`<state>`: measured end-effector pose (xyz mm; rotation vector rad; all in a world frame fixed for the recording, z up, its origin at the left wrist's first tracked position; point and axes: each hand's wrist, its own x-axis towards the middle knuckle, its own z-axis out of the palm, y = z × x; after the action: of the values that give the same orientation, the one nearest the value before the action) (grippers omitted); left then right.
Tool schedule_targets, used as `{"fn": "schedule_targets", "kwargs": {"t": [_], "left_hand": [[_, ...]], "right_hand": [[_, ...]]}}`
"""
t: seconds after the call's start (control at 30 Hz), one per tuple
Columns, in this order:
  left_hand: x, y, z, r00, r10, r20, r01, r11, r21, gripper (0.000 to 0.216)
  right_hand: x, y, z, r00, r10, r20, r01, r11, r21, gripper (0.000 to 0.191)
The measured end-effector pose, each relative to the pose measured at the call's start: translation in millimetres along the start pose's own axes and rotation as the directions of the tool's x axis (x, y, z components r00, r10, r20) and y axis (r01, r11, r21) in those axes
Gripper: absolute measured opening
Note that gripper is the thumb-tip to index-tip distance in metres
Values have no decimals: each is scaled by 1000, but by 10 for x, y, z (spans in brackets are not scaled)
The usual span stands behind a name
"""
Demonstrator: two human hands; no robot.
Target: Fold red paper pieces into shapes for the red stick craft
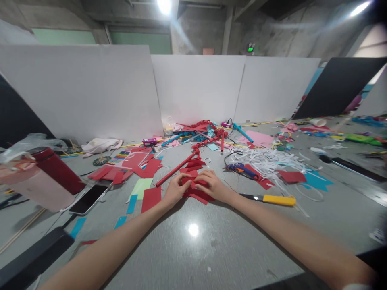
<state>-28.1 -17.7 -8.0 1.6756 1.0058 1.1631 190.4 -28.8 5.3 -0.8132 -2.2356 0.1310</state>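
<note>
My left hand (176, 187) and my right hand (213, 184) meet at the middle of the table, fingers closed on red paper (198, 196). Several red pieces lie in and under my fingers, and the exact part pinched is partly hidden. Just beyond them, more folded red paper (194, 164) lies on the tabletop. A red rolled paper stick (175, 169) slants to the left of it, its far end by a curled red paper chain (208, 141). Beside my left forearm is a flat red paper sheet (151, 199).
Right of my hands lie a yellow-handled knife (278, 200), a blue glue gun (243, 170) and a heap of white paper strips (272, 161). At left are a phone (90, 199), a pink cup (39, 185) and a red bottle (57, 171). White panels (199, 86) stand behind.
</note>
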Motion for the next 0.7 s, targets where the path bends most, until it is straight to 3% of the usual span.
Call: {"fn": "schedule_targets", "kwargs": {"t": [0.33, 0.7], "left_hand": [[-3, 28, -4, 1000, 23, 18, -23, 999, 34, 31], [14, -65, -14, 998, 25, 53, -25, 1000, -14, 31]], "right_hand": [[-15, 69, 30, 995, -49, -87, 59, 991, 121, 15], [-2, -28, -8, 995, -67, -79, 66, 998, -7, 24]]}}
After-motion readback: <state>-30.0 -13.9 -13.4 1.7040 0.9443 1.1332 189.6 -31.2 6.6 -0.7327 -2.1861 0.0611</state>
